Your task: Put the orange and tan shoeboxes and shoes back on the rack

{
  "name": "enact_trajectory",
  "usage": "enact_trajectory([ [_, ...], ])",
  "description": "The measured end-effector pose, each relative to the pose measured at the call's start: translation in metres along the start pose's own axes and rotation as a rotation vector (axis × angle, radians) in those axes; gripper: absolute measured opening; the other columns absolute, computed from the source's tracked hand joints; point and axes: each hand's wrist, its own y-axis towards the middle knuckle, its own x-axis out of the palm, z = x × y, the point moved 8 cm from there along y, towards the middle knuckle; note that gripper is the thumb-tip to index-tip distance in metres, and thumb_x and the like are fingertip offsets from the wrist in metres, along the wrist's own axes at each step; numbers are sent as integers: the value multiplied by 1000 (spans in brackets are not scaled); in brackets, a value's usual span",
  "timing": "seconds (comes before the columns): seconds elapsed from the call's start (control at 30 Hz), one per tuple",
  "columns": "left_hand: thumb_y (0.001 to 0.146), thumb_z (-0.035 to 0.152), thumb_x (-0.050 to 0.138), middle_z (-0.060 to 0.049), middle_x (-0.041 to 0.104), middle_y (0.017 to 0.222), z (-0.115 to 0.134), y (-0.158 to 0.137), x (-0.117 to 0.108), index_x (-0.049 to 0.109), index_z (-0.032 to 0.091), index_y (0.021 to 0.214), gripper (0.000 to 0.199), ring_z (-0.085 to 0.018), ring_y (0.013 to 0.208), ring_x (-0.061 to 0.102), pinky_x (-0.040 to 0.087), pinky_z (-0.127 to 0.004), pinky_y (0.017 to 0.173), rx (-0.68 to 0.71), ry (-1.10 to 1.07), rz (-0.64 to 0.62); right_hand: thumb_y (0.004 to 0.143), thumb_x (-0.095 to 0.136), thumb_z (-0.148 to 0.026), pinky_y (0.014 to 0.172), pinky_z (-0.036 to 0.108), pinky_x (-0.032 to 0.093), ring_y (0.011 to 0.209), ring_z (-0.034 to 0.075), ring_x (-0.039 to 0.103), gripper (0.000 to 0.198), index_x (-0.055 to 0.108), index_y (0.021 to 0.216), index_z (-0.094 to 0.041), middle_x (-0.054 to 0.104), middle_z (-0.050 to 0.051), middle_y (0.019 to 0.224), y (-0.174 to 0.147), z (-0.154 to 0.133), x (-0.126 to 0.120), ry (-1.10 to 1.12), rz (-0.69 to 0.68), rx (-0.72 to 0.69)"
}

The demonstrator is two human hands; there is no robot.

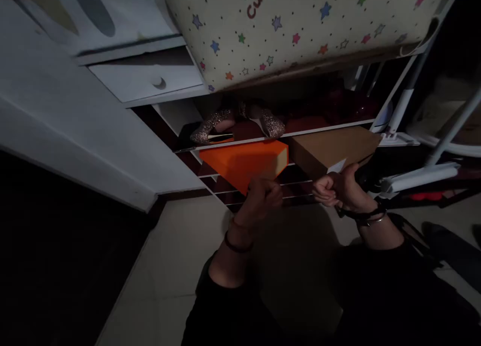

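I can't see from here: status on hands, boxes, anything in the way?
Left hand curled near orange box, contact unclear. Right hand curled by brown box. Glittery shoes on shelf above, clear of both hands.

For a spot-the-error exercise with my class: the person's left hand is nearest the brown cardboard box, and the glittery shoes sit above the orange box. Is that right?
Not quite: the head view shows the left hand nearest the orange box, not the brown cardboard box. The glittery shoes do sit above the orange box.
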Motion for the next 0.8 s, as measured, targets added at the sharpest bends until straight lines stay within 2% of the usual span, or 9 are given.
enact_trajectory([
  [0.2,79,107,24,5,18,40,1,-1,4,28,24,48,88,-5,37,16,13,-22,40,13,-26,-41,70,11,-111,39,24,8,44,7,12,87,29,61,-26,18,-9,53,-3,-3,-2,-62,40,-9],
  [0.27,88,98,37,6,19,41,-1,0,1,29,23,49,85,-5,38,16,14,-22,41,28,-47,-20,76,9,-109,40,26,13,44,9,16,87,32,60,-26,21,-7,52,-10,-9,-10,-177,153,-52],
  [0.33,94,81,58,7,21,44,-8,5,-4,29,21,51,79,-4,40,17,15,-21,42,44,-80,39,87,16,-103,44,28,22,47,11,26,85,38,61,-25,30,-4,55,-27,-27,-31,-401,469,-165],
  [0.4,95,63,71,7,24,46,-23,14,-8,31,20,55,71,-4,42,19,19,-20,44,28,-120,106,100,34,-88,52,30,30,54,14,35,73,42,64,-25,37,-1,60,-60,-51,-54,-614,882,-311],
  [0.47,98,54,71,6,33,50,-48,29,-10,39,19,60,61,-5,44,29,29,-20,47,-32,-161,184,105,50,-69,62,33,39,64,18,43,57,46,70,-25,44,1,67,-94,-69,-69,-830,1218,-410],
  [0.5,101,52,68,4,42,55,-63,37,-11,46,19,64,54,-6,48,38,37,-20,52,-70,-179,242,106,53,-60,69,35,45,70,20,49,47,51,75,-25,49,2,72,-104,-74,-75,-952,1309,-423],
  [0.6,106,49,59,-10,72,104,-111,58,-9,66,17,104,33,-14,84,70,55,-25,76,-275,-240,408,101,51,-33,101,48,51,111,32,63,23,67,110,-20,68,15,110,-101,-70,-89,-1386,1252,-328],
  [0.7,109,58,43,-21,52,159,-139,77,8,51,17,149,57,-27,135,64,57,-39,106,-373,-382,396,88,50,-15,123,61,38,151,38,44,65,53,153,-15,56,20,154,-80,-40,-102,-1640,960,-148],
  [0.8,108,64,32,-23,39,170,-142,90,21,35,18,164,73,-31,152,51,46,-47,123,-318,-555,357,80,54,-10,125,77,21,161,41,30,95,28,171,-20,41,17,171,-74,-17,-106,-1747,820,-20],
])
